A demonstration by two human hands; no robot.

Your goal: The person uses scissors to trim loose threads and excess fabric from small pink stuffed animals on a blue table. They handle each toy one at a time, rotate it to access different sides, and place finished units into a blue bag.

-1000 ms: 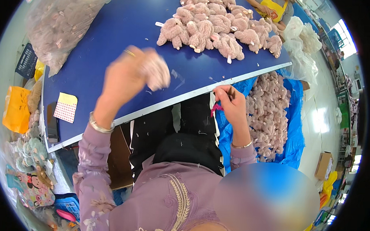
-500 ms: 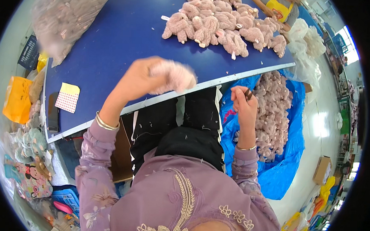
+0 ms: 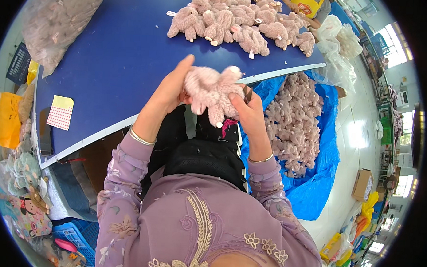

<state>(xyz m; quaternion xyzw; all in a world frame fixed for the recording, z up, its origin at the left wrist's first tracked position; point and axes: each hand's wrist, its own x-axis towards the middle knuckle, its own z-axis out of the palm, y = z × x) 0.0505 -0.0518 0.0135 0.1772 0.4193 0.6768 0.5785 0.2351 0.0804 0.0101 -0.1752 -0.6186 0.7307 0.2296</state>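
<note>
Pink plush [image 3: 215,90] in L hand [image 3: 169,90] & R hand [image 3: 252,117], by blue tbl [image 3: 117,73]

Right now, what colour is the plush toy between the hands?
The plush toy is pale pink; head view.

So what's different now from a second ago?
The right hand moved left to take hold of the pink plush toy, which only the left hand held before; now both hands are on it. The toy has moved rightward. The right hand still has the small dark tool. The plush pile and blue bag stayed put.
</note>
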